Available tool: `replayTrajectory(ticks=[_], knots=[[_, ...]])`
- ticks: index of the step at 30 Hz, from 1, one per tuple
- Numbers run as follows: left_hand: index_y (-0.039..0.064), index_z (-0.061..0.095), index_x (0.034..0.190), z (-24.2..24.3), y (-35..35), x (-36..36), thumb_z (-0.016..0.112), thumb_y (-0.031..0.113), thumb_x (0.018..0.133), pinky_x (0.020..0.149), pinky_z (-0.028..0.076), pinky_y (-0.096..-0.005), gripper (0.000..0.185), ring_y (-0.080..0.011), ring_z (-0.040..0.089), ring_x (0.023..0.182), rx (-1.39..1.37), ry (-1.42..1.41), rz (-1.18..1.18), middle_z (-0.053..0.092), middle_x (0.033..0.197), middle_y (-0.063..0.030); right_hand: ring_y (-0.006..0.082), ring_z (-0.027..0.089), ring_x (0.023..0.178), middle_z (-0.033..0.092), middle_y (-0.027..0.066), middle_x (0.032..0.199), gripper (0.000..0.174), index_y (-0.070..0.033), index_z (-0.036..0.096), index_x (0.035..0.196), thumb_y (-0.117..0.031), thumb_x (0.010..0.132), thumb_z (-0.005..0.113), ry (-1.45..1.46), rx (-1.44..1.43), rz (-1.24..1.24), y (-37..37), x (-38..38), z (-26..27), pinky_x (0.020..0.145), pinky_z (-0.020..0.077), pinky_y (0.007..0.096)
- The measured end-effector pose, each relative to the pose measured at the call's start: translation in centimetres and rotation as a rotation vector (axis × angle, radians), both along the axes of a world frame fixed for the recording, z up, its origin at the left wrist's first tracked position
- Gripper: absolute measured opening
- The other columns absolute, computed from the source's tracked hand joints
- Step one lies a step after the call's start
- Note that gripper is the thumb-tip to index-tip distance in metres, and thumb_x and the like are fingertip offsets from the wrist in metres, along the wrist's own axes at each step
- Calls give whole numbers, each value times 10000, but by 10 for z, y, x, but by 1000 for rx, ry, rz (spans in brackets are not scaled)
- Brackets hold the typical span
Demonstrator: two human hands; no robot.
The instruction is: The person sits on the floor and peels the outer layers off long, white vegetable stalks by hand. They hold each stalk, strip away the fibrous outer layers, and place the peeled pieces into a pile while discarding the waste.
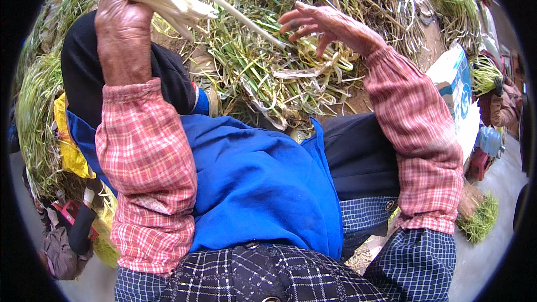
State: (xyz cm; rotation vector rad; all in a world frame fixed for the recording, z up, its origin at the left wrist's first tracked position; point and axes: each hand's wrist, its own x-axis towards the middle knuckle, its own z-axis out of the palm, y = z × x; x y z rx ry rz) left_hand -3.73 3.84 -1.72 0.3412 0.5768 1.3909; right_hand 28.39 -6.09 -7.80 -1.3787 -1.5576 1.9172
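My left hand [125, 25], at the upper left, grips a bunch of pale, whitish vegetable stalks [168, 2] whose ends point right. One long pale stalk [235, 12] slants down from the top edge, its lower end close to the fingers of my right hand [325, 27]. That hand hovers with fingers spread over the litter and holds nothing that I can see. Beneath both hands lies a heap of loose green and yellowed leaves and peeled strips [251, 63]. The upper end of the long stalk is cut off by the picture's edge.
Long green stalks are piled at the left [37, 121] and upper right [453, 0]. A yellow sack [69, 142] lies by my left knee. Beyond my right sleeve stand a white-and-blue carton [455, 84] and a blue plastic jug [490, 140]. Other people [63, 239] are at both sides.
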Motion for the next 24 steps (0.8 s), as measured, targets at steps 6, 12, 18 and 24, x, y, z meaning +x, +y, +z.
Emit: replayTrajectory(ticks=[6,12,18,24], knots=[[25,596,1031,-27,-2,29,709,39,755,662,513,-289,298,-171,602,771,84,-11,22,631,889,-73,123,583,851,618,56,1006,501,-92,526,1228,-434,862,531,52,47,112,-29,-37,7,511,473,251],[41,587,1063,-41,3,33,703,134,792,649,523,-317,309,-188,600,763,115,153,-8,638,908,-78,46,544,542,606,-17,624,271,-73,611,920,-297,940,461,98,162,-27,-29,-36,4,437,376,204],[-34,546,997,-67,-33,83,667,46,786,633,540,-304,257,-235,643,773,-65,318,-85,629,876,-149,36,473,412,518,-19,554,311,-62,591,929,-340,937,451,50,239,-250,-7,-39,19,367,313,175],[-34,552,1042,-80,-53,107,640,-2,782,704,574,-322,276,-243,644,853,-47,256,-357,627,998,-176,12,427,474,505,-36,580,387,-47,628,931,-388,938,444,88,208,-213,8,-59,15,405,321,169]])
